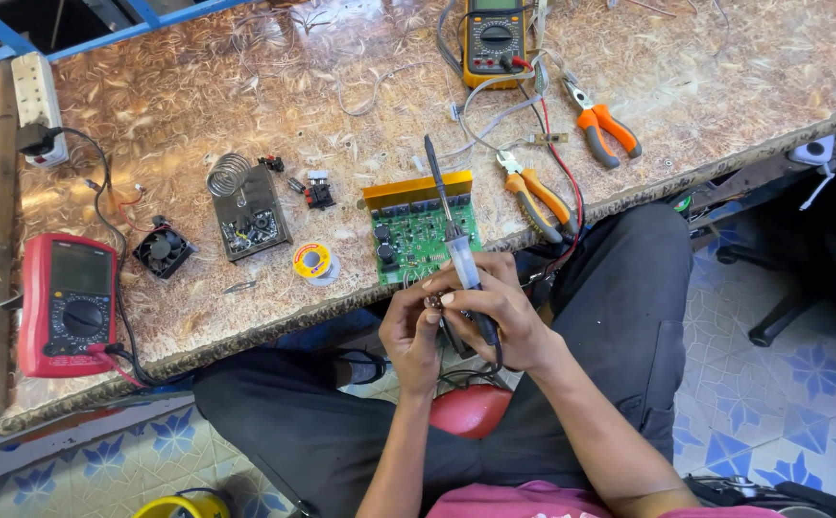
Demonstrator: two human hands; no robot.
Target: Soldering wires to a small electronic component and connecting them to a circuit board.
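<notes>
My right hand grips a slim soldering iron; my left hand pinches a small metal part above the green circuit board on the swirl-patterned table.

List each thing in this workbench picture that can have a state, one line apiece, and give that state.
Soldering iron: gripped in right hand, tip up.
Left hand: pinching a small part, too small to identify.
Green circuit board: flat at bench edge.
Red multimeter: lying flat, leads plugged in.
Yellow multimeter: leads plugged in.
Orange pliers: lying unused.
Solder spool: lying flat.
Power strip: one plug inserted.
</notes>
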